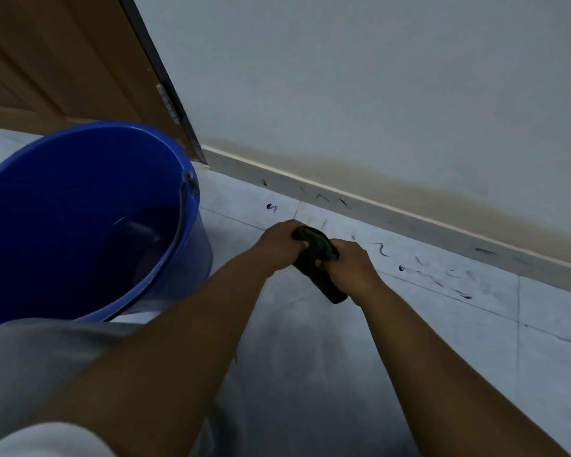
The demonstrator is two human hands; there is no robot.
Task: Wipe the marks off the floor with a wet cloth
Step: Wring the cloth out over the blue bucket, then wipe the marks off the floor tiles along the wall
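Note:
A dark cloth (pixel 317 250), rolled into a twisted bundle, is held above the pale tiled floor (pixel 310 341). My left hand (pixel 282 242) grips its upper end and my right hand (pixel 350 268) grips lower down, with the cloth's tail sticking out below. Dark squiggly marks (pixel 381 249) are scattered on the tiles beyond my hands, with more marks (pixel 442 278) to the right and one mark (pixel 271 207) to the left. A few strokes (pixel 323 197) sit on the skirting board.
A large blue bucket (pixel 185 245) with water in its bottom stands at the left, close to my left forearm. Behind it is a brown wooden door (pixel 63 61). A grey-white wall (pixel 376 94) with a skirting board (pixel 426 225) runs diagonally across the back.

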